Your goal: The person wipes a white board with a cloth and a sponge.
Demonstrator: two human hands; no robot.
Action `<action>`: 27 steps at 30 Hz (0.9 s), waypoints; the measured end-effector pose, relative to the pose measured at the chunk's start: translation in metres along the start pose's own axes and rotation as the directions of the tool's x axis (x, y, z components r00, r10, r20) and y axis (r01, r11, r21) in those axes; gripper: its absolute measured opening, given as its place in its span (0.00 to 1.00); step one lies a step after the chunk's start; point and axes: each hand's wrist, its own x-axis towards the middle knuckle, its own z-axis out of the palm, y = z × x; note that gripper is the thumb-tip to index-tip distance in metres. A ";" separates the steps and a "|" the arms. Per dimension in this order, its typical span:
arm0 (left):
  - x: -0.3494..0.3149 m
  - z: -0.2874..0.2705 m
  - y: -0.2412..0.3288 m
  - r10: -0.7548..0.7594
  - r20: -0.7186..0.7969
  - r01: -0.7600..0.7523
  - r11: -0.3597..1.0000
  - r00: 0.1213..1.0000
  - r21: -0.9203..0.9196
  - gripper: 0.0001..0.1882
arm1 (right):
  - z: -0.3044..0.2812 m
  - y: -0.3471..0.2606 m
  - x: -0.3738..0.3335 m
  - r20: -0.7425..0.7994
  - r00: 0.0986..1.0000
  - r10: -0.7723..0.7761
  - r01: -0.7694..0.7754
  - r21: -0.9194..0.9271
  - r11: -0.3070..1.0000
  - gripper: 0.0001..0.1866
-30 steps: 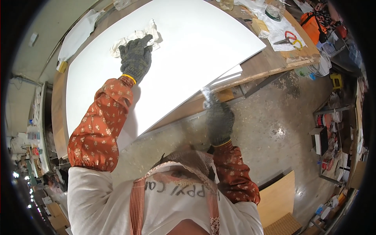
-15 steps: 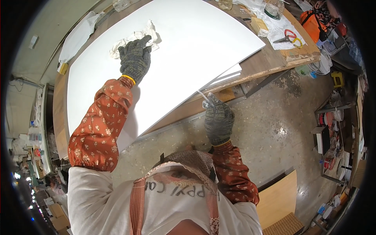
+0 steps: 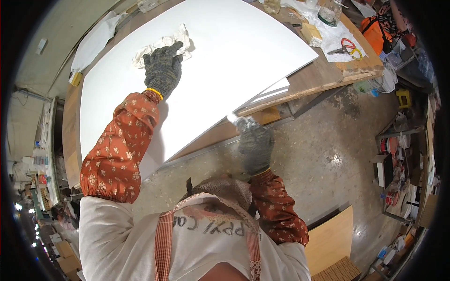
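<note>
Left hand, upper left of frame: dark grey-green knitted glove, yellow cuff edge, fingers extended and resting on a crumpled white cloth, thumb side toward the right. Cloth is soft, wrinkled, irregular; it lies under the fingertips and spreads past them to the top and left. Can't tell if any fold is pinched underneath.

Cloth sits on a large white panel, smooth, flat, straight-edged but bent by the lens, filling upper centre. Thinner white sheets show below its edge, right of centre. Panel rests on a wooden bench with a rough, chipped front edge.

Right hand, just right of centre, same knit glove, motion-blurred. Fingers look closed around a small whitish item, which pokes out past the fingertips toward the upper left, near the panel's lower edge. Its exact shape is too blurred; contact with the panel can't be told.

Both forearms wear rust-red sleeves with a pale floral print. Upper right: scissors with red and yellow handles, beside a yellowish block. Floor is grey, stained, shiny in spots.
</note>
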 end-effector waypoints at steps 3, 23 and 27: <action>-0.005 -0.003 -0.006 0.028 -0.043 -0.029 1.000 0.999 -0.001 0.19 | -0.001 -0.031 -0.007 0.470 0.873 0.133 -0.109 -0.079 0.991 0.11; -0.004 0.009 -0.005 -0.054 -0.096 0.053 0.998 0.994 -0.019 0.24 | -0.048 0.011 0.055 0.489 0.848 -0.202 0.086 0.250 0.964 0.13; -0.003 0.003 -0.017 -0.089 -0.206 0.093 0.996 0.974 0.009 0.28 | -0.097 0.113 0.115 0.097 0.819 0.565 -0.519 0.545 0.659 0.13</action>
